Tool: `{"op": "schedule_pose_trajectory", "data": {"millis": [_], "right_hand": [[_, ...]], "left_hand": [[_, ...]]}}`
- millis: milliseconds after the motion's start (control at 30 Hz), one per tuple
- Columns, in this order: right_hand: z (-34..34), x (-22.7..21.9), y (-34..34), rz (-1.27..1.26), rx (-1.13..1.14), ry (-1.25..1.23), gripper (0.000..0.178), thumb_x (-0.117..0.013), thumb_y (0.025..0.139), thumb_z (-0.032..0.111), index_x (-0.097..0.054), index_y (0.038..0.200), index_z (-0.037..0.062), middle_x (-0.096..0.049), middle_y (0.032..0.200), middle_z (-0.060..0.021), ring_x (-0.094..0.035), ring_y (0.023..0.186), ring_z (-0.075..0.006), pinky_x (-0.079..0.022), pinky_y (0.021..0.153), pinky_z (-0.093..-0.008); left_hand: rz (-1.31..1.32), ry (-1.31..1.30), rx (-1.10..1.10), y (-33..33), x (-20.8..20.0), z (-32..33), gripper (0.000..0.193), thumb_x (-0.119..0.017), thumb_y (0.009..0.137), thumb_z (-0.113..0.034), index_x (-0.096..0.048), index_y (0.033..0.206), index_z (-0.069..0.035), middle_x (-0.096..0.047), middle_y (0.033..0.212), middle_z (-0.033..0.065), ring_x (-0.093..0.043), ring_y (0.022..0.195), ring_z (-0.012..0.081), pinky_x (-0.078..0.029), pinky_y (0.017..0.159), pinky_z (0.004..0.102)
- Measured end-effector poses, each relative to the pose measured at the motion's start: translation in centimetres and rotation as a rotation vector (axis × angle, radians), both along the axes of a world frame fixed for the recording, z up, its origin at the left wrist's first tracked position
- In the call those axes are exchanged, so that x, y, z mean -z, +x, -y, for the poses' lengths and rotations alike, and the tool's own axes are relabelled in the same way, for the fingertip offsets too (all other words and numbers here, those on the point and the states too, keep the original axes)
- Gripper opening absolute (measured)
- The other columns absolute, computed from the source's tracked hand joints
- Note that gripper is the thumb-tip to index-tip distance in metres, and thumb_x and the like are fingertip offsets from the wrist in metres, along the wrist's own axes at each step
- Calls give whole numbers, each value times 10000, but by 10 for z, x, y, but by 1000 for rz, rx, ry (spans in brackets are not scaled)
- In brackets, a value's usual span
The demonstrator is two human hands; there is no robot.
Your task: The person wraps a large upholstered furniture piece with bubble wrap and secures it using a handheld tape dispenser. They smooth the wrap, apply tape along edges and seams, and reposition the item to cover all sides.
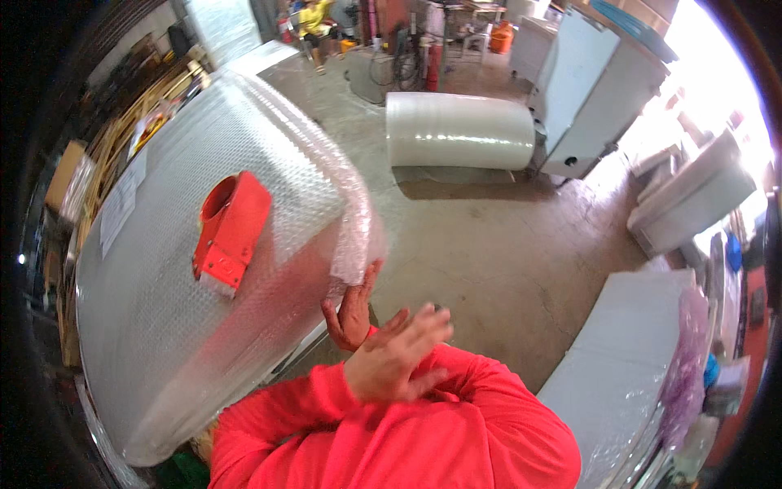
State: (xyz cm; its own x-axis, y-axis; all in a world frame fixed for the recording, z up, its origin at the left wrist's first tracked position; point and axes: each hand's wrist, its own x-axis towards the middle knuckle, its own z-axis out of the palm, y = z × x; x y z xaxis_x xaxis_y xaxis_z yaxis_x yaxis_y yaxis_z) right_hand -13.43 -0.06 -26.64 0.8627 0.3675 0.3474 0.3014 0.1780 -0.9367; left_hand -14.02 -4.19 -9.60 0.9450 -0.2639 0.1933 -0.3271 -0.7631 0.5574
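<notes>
- Sheet of bubble wrap (pixel 179 326) over a large flat-topped thing on the left, with a thick folded edge (pixel 326 171) running down its right side.
- Right hand (pixel 350 316) at the near end of that folded edge, fingers touching the plastic, thumb apart from the fingers; cannot tell whether pinching it or only resting against it.
- Left hand (pixel 399 354) crossed over the right wrist, fingers and thumb spread, holding nothing (blurred at the fingertips).
- Red sleeves (pixel 521 399) on both arms, crossed close in front of the chest.
- Red tape dispenser (pixel 234 232) lying on top of the bubble wrap, well apart from both hands.
- White paper (pixel 122 208) near the far left side of the wrap.
- Big plastic roll (pixel 460 130) lying on its side on the bare floor (pixel 472 244), just beside a tall grey cabinet (pixel 599 98).
- Long white panel (pixel 611 359) at lower right, purple plastic (pixel 686 367) along it.
- Orange gas tank (pixel 501 37) and seated person in yellow (pixel 315 20) farther back.
</notes>
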Motion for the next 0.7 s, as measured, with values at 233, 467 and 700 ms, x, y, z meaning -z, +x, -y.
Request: {"op": "schedule_pose_trajectory", "data": {"millis": [233, 467, 700], "right_hand": [[36, 41, 43, 367, -147, -177, 884, -666, 893, 233, -175, 1585, -18, -49, 1671, -252, -108, 1536, -431, -191, 1223, -482], [92, -82, 161, 522, -254, -15, 562, -583, 895, 84, -428, 1427, -10, -499, 1408, -217, -502, 1285, -338, -417, 1050, -455], [-56, -239, 155, 1384, -481, -66, 576, -734, 770, 193, -570, 1309, 76, -581, 1319, -189, -532, 1267, -376, -428, 1064, -510]], "left_hand": [[-15, -906, -415, 18, 29, -79, 629, -647, 962, -273, -442, 1473, 30, -497, 1466, 249, -429, 1430, 312, -348, 1159, 419], [182, -259, -440, 11, 33, -94, 560, -597, 993, -225, -447, 1498, -35, -570, 1390, 268, -552, 1322, 349, -455, 1058, 400], [51, -533, -254, 10, 35, -101, 627, -542, 1040, -330, -384, 1475, 94, -525, 1421, 315, -522, 1338, 316, -410, 1100, 391]]}}
